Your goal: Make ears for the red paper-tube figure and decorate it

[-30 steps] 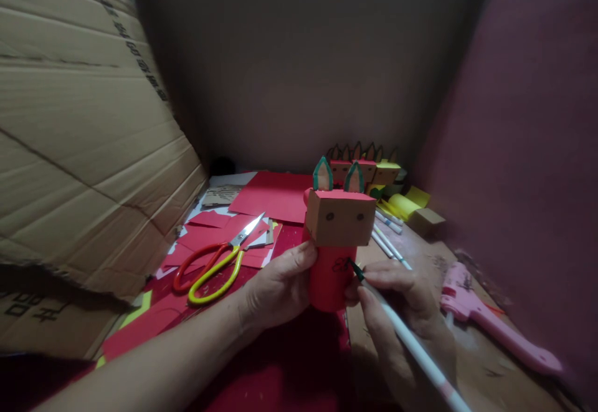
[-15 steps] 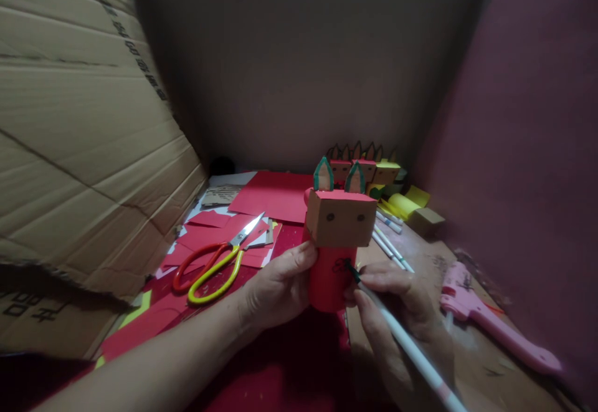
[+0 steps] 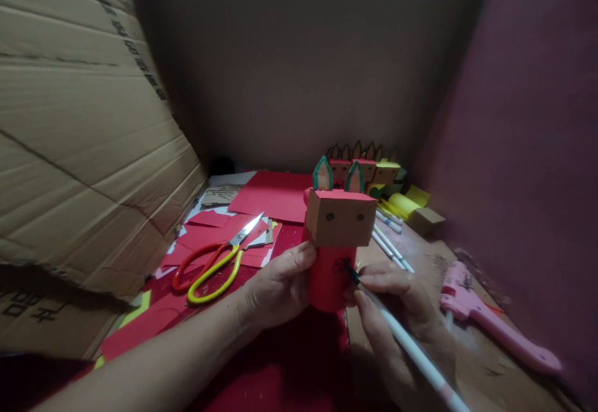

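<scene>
My left hand (image 3: 284,281) is closed around the side of a paper animal figure (image 3: 327,284). The figure stands upright, with a red tube body, a box-shaped cardboard head with two dark eyes, and two pointed ears edged in green. Pinched in my right hand (image 3: 406,312) is a white marker pen (image 3: 411,346) with a dark green tip. That tip meets the front of the red body, where a small dark looped outline is drawn. My left fingers behind the tube are partly hidden.
Red-and-yellow scissors (image 3: 219,262) lie left on red paper pieces (image 3: 205,234). Similar figures (image 3: 364,169) stand behind, near a yellow paper roll (image 3: 404,205). More markers (image 3: 392,247) and a pink glue gun (image 3: 490,321) lie right. A cardboard panel (image 3: 84,119) rises at left.
The dark outline on the red body has gained a line near its top. The pen tip has shifted very slightly; my left hand and the figure hold almost still.
</scene>
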`<state>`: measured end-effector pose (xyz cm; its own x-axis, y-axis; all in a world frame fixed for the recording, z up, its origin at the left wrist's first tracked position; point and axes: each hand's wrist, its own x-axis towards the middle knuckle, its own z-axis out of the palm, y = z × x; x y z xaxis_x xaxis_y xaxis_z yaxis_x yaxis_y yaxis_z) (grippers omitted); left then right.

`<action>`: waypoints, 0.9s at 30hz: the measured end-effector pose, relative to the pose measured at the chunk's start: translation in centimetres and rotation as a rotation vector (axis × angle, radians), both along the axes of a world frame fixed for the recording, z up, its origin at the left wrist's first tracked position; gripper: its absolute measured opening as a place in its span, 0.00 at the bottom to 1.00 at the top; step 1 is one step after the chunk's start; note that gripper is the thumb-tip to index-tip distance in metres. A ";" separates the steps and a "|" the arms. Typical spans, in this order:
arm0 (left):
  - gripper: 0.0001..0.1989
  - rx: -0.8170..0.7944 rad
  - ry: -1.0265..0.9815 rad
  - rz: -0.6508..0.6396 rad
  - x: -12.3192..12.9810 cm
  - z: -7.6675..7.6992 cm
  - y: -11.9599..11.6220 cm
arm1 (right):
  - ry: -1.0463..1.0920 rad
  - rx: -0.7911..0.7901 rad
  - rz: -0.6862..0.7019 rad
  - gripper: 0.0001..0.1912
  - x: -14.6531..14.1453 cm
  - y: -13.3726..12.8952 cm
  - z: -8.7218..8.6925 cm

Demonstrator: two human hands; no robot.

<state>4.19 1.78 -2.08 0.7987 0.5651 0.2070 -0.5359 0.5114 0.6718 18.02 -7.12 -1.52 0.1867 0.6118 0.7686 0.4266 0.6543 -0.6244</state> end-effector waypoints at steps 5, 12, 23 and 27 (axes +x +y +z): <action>0.19 0.042 -0.023 -0.039 0.0 0.0 0.0 | 0.044 -0.013 -0.009 0.13 0.0 -0.1 -0.1; 0.20 0.054 -0.038 -0.067 0.0 0.2 0.0 | 0.097 0.001 0.018 0.13 -0.2 0.0 0.2; 0.17 0.018 -0.032 -0.036 0.0 0.0 0.0 | -0.004 -0.003 0.000 0.13 0.1 -0.1 -0.1; 0.19 0.035 -0.017 -0.043 0.0 0.0 0.0 | 0.037 0.015 -0.018 0.13 0.0 0.0 0.0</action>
